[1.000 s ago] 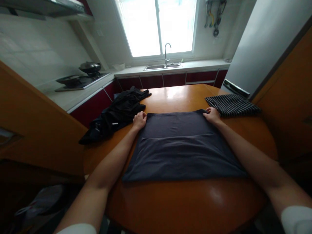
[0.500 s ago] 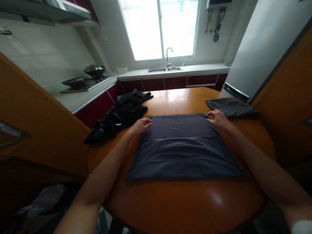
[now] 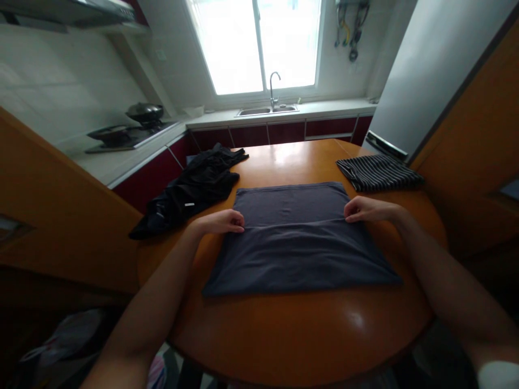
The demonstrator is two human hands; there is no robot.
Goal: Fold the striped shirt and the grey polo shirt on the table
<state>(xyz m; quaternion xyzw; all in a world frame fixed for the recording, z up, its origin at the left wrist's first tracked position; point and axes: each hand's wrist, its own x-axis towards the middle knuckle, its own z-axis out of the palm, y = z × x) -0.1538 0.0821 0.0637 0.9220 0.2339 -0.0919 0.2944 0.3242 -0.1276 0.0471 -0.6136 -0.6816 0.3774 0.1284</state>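
A dark grey folded garment [image 3: 298, 243] lies flat in the middle of a round orange wooden table [image 3: 308, 329]. My left hand [image 3: 225, 221] rests at its left edge, level with the fold line across the cloth, fingers curled and pinched on the fabric. On the right edge, my right hand [image 3: 363, 209] pinches the same fold line, fingers closed on the cloth.
A crumpled black garment [image 3: 194, 189] lies at the table's far left. A folded striped cloth [image 3: 379, 173] sits at the far right. Beyond are a counter with a sink [image 3: 265, 111], a stove with pans [image 3: 130, 127] and a grey fridge [image 3: 425, 75].
Both hands left the garment's far corners and drew back toward me along its sides to the fold line, where they now pinch the cloth.
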